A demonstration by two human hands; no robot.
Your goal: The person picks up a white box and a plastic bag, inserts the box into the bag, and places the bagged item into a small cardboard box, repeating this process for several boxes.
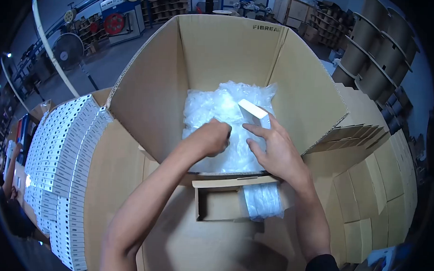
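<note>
In the head view my right hand [279, 152] holds a small flat white box [252, 109] by its near right end, with thumb and a finger stretched out apart from it. The box is tilted above clear plastic packing [213, 104] that lies in a large open cardboard carton [220, 49]. My left hand [210, 137] is curled closed over the same packing. Whatever its fingers hold, if anything, is hidden. Below both hands, a smaller open cardboard box [220, 184] has plastic-wrapped items [264, 200] in its right part.
Many white boxes [54, 144] stand stacked at the left. Folded cardboard [355, 140] and more cartons [384, 198] are at the right. Large spools [382, 50] rise behind them. Another person's hand [15, 150] shows at the far left, and machines [120, 17] stand at the back.
</note>
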